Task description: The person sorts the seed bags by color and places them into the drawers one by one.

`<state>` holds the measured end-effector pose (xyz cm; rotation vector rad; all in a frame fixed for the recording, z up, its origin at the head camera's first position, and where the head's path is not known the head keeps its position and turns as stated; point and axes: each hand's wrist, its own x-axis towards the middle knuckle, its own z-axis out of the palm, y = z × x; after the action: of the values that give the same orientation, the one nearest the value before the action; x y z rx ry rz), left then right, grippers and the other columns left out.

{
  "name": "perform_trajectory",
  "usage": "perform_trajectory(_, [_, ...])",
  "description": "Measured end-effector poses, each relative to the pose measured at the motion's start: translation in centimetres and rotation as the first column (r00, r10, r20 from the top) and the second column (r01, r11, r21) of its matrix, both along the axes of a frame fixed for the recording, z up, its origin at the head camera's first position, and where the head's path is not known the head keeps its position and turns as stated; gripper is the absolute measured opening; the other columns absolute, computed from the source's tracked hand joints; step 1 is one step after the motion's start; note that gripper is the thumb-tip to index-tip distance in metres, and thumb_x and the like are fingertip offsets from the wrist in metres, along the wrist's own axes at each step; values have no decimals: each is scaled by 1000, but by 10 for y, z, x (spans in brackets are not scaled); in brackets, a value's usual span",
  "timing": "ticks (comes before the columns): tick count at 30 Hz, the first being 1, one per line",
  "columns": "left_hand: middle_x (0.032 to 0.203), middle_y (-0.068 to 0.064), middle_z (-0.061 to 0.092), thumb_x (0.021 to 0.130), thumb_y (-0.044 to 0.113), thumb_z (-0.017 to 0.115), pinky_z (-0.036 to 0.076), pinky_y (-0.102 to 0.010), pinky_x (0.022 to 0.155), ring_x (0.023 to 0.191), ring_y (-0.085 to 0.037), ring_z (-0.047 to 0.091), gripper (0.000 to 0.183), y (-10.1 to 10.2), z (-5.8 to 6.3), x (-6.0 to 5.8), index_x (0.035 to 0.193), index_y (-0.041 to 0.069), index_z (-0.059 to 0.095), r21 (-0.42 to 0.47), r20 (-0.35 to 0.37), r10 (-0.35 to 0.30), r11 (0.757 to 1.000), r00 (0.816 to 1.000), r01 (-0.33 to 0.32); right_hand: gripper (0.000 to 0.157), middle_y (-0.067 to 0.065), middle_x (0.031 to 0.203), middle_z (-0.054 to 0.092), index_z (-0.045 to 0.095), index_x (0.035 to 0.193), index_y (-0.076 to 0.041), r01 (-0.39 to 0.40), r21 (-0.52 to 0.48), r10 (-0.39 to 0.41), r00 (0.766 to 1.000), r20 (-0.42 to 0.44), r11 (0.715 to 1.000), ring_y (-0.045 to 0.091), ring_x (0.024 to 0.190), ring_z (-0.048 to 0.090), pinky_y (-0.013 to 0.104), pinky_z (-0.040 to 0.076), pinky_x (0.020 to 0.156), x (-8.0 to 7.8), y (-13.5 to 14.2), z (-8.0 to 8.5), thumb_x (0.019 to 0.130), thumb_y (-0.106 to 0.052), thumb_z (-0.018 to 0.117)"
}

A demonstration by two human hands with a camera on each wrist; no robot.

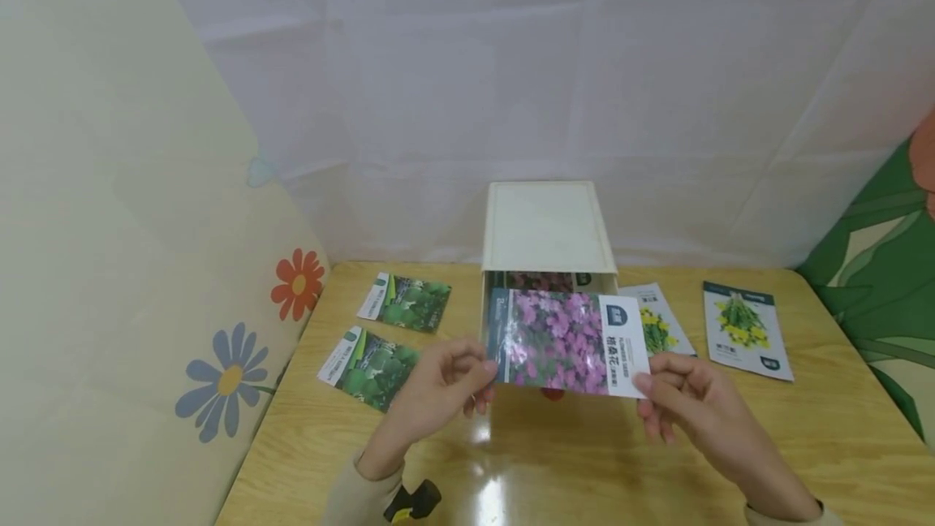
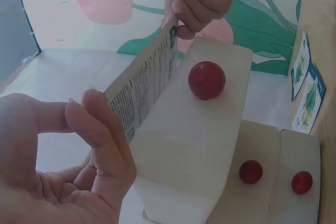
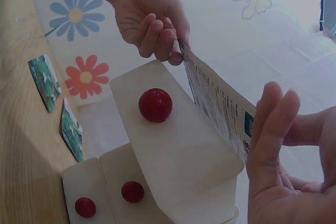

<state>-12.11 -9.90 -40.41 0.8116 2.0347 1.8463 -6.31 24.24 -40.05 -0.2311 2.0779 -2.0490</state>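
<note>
A seed packet (image 1: 558, 339) with pink-purple flowers is held out flat between both hands. My left hand (image 1: 441, 384) pinches its left end between thumb and fingers, and my right hand (image 1: 694, 408) pinches the white right end. The packet's printed back (image 2: 144, 85) shows in the left wrist view. Below it juts the pulled-out top drawer (image 3: 173, 156) of a small white cabinet (image 1: 548, 226), with a round red knob (image 2: 207, 80) on its front. Inside that drawer lies another flower packet (image 1: 540, 282), partly hidden by the held one.
Two green-pictured packets (image 1: 412, 301) lie on the wooden table (image 1: 307, 445) left of the cabinet. To its right are two yellow-flower packets (image 1: 747, 329), one partly covered by the held packet. Two lower drawers with red knobs (image 2: 251, 172) are closed. A white cloth (image 1: 467, 88) hangs behind.
</note>
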Motion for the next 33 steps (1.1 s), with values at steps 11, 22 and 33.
perform_trajectory(11, [82, -18, 69, 99, 14, 61, 52, -24, 47, 59, -11, 61, 18, -3, 2, -6, 111, 1, 62, -48, -29, 22, 999, 999, -23, 19, 12, 86, 69, 59, 109, 9, -57, 35, 59, 996, -60, 998, 17, 67, 66, 31, 57, 51, -14, 3, 4, 105, -8, 50])
perform_trajectory(22, [70, -7, 62, 100, 21, 61, 37, -18, 40, 53, -9, 50, 17, -1, -1, -21, 107, 6, 67, -127, -104, 79, 988, 991, -92, 24, 18, 87, 68, 57, 113, 7, -23, 59, 24, 1000, -12, 998, 14, 64, 63, 31, 56, 50, -25, 3, 3, 105, -15, 53])
perform_trajectory(33, [65, -2, 55, 101, 22, 60, 34, -19, 41, 49, -7, 41, 16, 0, -1, -31, 102, 9, 69, -135, -111, 70, 987, 991, -85, 29, 2, 69, 61, 61, 107, 4, 36, 133, -37, 999, 11, 990, 11, 54, 54, 26, 45, 41, -36, 0, 3, 104, -24, 56])
